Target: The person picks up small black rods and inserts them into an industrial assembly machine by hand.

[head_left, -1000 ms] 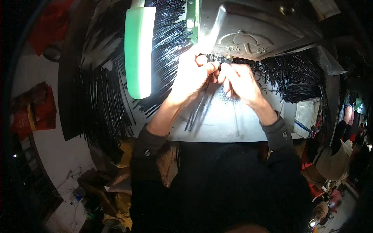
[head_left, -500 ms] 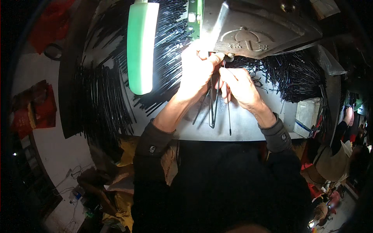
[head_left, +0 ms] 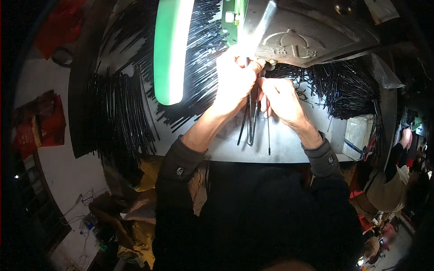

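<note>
Close under the front of a dark metal machine [head_left: 289, 45], both my hands meet at thin black rods [head_left: 252, 124] that look like jointed umbrella ribs. My left hand [head_left: 236, 79] is closed in a pinch on the rods' upper ends, its fingertips partly washed out by glare. Beside it on the right, my right hand [head_left: 284, 100] pinches thin black rods too, with its fingers curled. Several rod lengths hang below the hands over a pale tabletop [head_left: 217, 151], one ending in a small dark tip. The exact point where the rods meet the machine is hidden by my fingers.
Dense bundles of black rods [head_left: 120, 113] lie at the left, with another heap [head_left: 348, 88] at the right. A lit green-and-white lamp [head_left: 168, 58] hangs left of my hands. A small pale box [head_left: 359, 133] stands at the right edge.
The hanging rods have drawn closer together below my left hand. Both hands keep their pinch near the machine. The lamp and machine appear slightly shifted right and up in the picture.
</note>
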A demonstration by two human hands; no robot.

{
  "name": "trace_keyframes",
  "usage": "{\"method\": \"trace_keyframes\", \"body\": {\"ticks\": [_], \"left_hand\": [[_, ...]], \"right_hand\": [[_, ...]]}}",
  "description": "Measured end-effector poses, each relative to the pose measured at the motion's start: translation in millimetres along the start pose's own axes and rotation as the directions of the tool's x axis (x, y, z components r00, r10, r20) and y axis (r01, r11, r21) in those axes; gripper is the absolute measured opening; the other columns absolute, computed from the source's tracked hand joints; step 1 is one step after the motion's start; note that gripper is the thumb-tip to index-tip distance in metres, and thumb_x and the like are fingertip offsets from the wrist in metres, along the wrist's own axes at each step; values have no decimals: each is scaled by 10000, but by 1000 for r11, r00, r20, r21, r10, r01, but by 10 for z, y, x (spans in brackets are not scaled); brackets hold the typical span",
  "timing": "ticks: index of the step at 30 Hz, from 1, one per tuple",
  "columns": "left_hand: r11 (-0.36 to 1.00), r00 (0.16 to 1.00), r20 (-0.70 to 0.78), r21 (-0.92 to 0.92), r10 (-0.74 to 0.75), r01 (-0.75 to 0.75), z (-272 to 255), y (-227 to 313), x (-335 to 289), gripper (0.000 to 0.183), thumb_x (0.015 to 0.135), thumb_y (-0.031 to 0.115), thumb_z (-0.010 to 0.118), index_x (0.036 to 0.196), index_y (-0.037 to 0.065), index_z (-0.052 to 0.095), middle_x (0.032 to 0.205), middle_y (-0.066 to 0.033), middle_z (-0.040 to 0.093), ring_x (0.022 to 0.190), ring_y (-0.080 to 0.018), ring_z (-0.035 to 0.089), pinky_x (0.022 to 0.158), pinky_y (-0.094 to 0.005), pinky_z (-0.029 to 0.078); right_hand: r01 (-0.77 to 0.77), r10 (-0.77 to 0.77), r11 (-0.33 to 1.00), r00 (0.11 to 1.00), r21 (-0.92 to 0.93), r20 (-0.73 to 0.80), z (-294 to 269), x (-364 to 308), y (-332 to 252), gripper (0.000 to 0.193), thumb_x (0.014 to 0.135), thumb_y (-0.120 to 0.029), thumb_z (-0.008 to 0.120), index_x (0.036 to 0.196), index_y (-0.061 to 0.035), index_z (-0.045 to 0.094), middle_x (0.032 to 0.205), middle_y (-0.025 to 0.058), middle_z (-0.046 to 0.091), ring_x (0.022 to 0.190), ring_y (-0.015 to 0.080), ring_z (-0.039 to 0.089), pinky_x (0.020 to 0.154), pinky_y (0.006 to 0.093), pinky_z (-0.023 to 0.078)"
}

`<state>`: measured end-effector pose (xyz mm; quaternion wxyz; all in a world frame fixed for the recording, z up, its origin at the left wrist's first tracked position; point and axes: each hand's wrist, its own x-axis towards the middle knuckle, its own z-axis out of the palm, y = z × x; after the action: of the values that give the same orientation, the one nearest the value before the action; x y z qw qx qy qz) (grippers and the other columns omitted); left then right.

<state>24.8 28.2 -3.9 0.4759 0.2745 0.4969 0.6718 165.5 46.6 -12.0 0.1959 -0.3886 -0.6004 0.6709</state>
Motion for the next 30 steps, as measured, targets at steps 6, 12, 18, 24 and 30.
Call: {"method": "trace_keyframes", "body": {"ticks": [6,12,18,24,30], "left_hand": [[984,978,115,63,-174,167,-89,89,41,24,788,-18,635,779,4,635,617,-27,591,471,-78,500,432,-208,382],[976,965,163,102,-206,191,-83,70,62,77,829,66,646,797,-1,626,612,-69,613,480,-112,554,438,-229,426],[976,962,171,90,-212,199,-238,122,65,90,859,94,619,855,8,594,637,-65,606,519,-114,554,472,-229,429],[430,955,-55,900,290,-79,-1758,826,-169,144,820,111,665,920,35,593,720,-118,625,587,-191,572,559,-314,471],[168,968,93,977,234,-135,-1126,609,-643,120,751,101,734,793,34,643,759,-123,610,696,-283,589,635,-379,480]], "right_hand": [[-46,8,952,992,301,128,74,-132,-80,357,990,-252,450,835,35,594,603,61,579,467,110,542,457,203,454],[-77,61,982,994,173,94,238,-398,2,359,969,-212,465,780,55,611,608,96,612,506,127,588,488,247,487],[403,-517,710,855,-577,-39,-194,-358,210,118,843,-115,640,867,-3,667,718,107,656,553,163,608,484,284,485],[277,-556,426,831,-861,-8,-561,-271,290,171,768,-72,676,938,-57,668,878,75,626,630,226,613,567,331,495],[307,-547,455,837,-836,10,-538,-365,276,88,787,-53,649,870,-29,637,829,92,590,646,254,604,567,341,487]]}}
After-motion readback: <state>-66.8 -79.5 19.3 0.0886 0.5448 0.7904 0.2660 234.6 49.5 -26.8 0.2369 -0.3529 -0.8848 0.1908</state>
